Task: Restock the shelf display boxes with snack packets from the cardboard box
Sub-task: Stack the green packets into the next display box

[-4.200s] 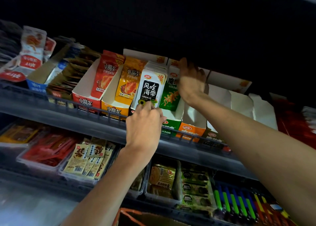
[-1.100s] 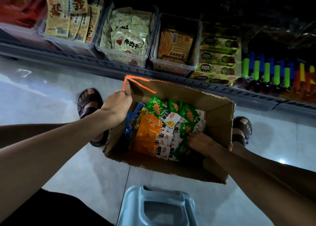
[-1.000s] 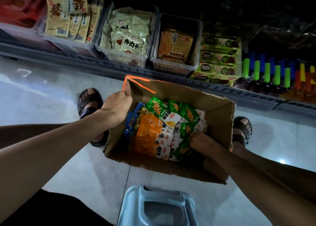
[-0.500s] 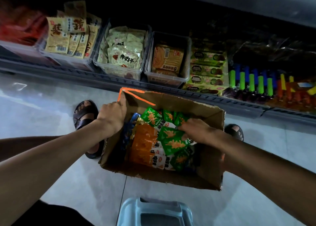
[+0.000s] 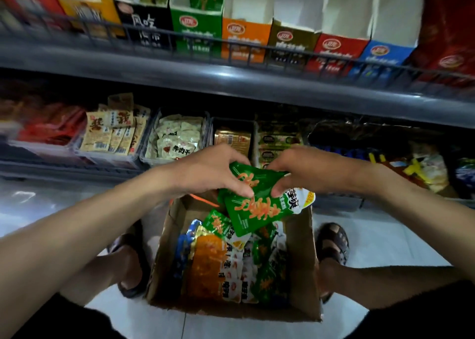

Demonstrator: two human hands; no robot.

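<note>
Left hand (image 5: pixel 205 171), right hand (image 5: pixel 311 169) pinch glossy green snack packets (image 5: pixel 253 211) over open brown cardboard box (image 5: pixel 300 261); grey shelf edge (image 5: pixel 231 81) at 12 o'clock.

A few green packets (image 5: pixel 254 205) with orange print hang fanned above the cardboard box (image 5: pixel 300 261), pinched between the left hand (image 5: pixel 208 170) and the right hand (image 5: pixel 308 169). The box stands open on the floor, holding orange packets (image 5: pixel 208 269) beside more green and blue ones. Display boxes (image 5: pixel 244 39) line the upper shelf (image 5: pixel 231 81): black, green, orange, brown, red, blue, with white inner walls showing.
</note>
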